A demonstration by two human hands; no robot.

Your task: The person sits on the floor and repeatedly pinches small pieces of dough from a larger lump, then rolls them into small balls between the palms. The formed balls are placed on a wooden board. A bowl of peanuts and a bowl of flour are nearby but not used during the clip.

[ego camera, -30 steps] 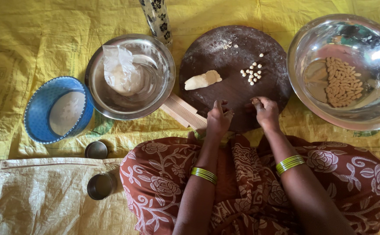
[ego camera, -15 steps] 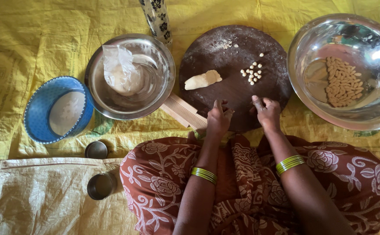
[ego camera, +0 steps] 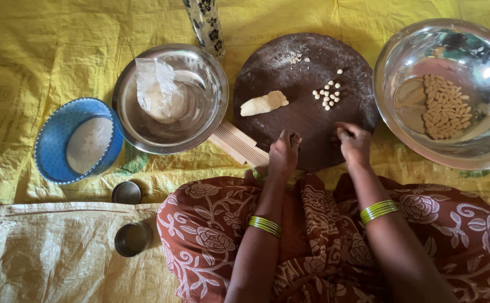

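Below, both hands, left hand (ego camera: 283, 152) and right hand (ego camera: 354, 143), pinch fingers shut on the round dark wooden board (ego camera: 306, 112).

Green bangles (ego camera: 265, 225) on both wrists, rust floral-print garment (ego camera: 211, 235).

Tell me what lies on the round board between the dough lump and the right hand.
Head view: a cluster of small dough pellets lies between the dough lump and right hand; otherwise bare board.

Cut off at the far edge: patterned cup (ego camera: 206, 22). Hidden under curled fingers (ego camera: 290, 139): whatever is pinched.
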